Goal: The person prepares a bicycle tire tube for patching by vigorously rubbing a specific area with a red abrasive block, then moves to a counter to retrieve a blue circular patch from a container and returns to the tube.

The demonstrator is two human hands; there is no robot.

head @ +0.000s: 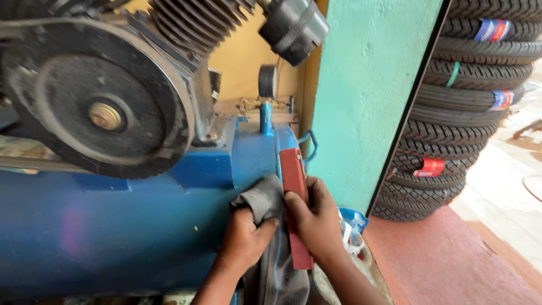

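Behind the fingers: blue tank, teal wall, stacked tyres. Left hand bunching grey rubber; right hand gripping red block just beside it (upright). Best kept flat, rubber taut.

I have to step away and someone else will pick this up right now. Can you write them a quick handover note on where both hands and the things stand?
Left hand: grips the grey rubber sheet, pressed against the end of the blue tank.
Right hand: holds the flat red block upright, its edge beside the rubber.
Nearby: black pulley wheel above the tank, stacked tyres to the right of the green wall.
Done: rubber and block are both in hand.
Left: whether the rubber has been worked on cannot be told from this view.
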